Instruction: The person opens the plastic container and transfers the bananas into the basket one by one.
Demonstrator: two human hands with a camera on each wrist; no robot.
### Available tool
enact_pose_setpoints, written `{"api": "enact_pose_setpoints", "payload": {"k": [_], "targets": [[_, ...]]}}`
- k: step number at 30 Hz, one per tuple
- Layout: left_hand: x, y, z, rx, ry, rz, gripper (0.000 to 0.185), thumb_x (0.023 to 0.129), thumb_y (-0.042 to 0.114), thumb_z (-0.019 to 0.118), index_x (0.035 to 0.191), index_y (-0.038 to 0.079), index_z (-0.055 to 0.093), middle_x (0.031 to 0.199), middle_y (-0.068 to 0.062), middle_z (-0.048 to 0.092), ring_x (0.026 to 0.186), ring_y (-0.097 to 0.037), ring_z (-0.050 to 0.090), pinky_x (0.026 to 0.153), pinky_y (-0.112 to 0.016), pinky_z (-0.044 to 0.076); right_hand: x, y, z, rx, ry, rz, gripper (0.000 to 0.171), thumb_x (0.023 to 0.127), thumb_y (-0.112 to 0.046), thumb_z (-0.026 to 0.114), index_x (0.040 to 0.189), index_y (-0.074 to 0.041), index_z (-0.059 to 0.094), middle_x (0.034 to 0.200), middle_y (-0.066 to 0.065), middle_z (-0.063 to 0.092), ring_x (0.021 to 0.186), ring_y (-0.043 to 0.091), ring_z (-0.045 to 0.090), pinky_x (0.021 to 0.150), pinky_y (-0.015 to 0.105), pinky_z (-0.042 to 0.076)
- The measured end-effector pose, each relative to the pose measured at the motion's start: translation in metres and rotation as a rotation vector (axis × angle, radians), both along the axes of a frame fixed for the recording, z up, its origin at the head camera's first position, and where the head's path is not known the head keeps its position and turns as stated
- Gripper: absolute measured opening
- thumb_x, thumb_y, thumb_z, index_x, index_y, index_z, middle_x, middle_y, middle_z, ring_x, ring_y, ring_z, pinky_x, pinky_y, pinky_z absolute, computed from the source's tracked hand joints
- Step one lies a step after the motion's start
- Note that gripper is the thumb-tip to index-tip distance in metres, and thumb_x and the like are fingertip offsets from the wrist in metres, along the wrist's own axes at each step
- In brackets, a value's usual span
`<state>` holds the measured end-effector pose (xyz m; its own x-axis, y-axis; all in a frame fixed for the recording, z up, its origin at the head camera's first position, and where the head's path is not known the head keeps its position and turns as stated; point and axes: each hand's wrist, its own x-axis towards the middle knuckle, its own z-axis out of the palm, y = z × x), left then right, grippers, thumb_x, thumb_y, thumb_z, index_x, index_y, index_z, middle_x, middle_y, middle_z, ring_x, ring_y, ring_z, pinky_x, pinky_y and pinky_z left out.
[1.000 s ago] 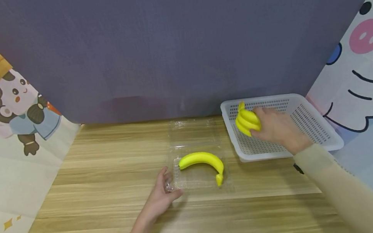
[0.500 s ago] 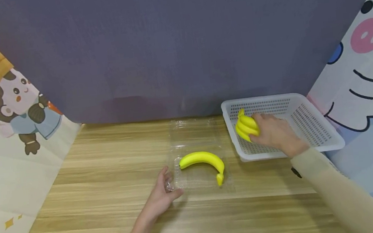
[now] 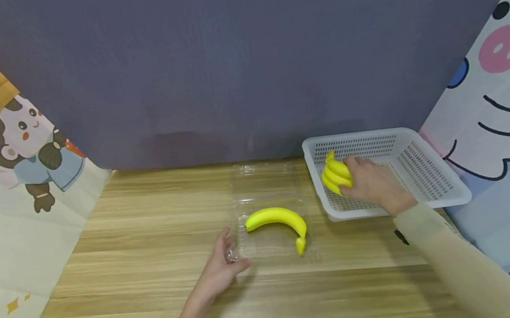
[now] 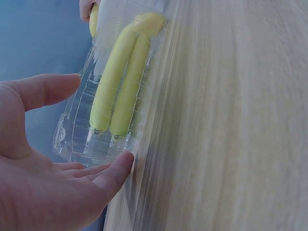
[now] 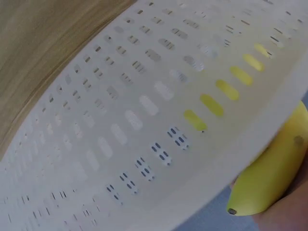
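In the head view my right hand (image 3: 372,181) grips a bunch of yellow bananas (image 3: 335,174) inside the white perforated basket (image 3: 444,183). The right wrist view catches one banana (image 5: 274,173) beyond the basket's rim, with fingers partly hidden behind it. My left hand (image 3: 216,272) lies at the left end of a clear plastic clamshell box (image 3: 258,246), fingers and thumb spread around its corner. Inside the box rests a yellow banana bunch (image 3: 276,214); the left wrist view shows two bananas (image 4: 115,86) joined at the stem. The box's lid (image 3: 262,179) is folded back.
The wooden table (image 3: 140,236) ends at a dark grey panel (image 3: 243,65) behind the box and basket. Cloth walls with cartoon prints (image 3: 43,142) flank it. The basket stands close to the right wall.
My right hand, holding its banana bunch, has moved slightly lower and toward me within the basket. My left hand, the box and the bananas in it have stayed put.
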<state>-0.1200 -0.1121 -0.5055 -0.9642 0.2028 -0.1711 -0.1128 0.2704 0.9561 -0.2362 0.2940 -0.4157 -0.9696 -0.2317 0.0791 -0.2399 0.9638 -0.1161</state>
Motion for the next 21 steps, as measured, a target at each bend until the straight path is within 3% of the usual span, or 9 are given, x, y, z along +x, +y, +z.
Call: {"api": "enact_pose_setpoints", "payload": {"k": [21], "targets": [[0.0009,-0.0005,0.0024,-0.006,0.014,-0.008,0.104,0.084,0.020,0.080,0.162,0.005,0.011,0.159,-0.029,0.030,0.138,-0.048,0.041,0.112,-0.063,0.037,-0.0079,-0.0005,-0.0058,0.002,-0.066,-0.042,0.057,0.084,-0.040,0.073,0.121,-0.006,0.047,0.087,0.009,0.056,0.070,0.024,0.055,0.052,0.036,0.046]]}}
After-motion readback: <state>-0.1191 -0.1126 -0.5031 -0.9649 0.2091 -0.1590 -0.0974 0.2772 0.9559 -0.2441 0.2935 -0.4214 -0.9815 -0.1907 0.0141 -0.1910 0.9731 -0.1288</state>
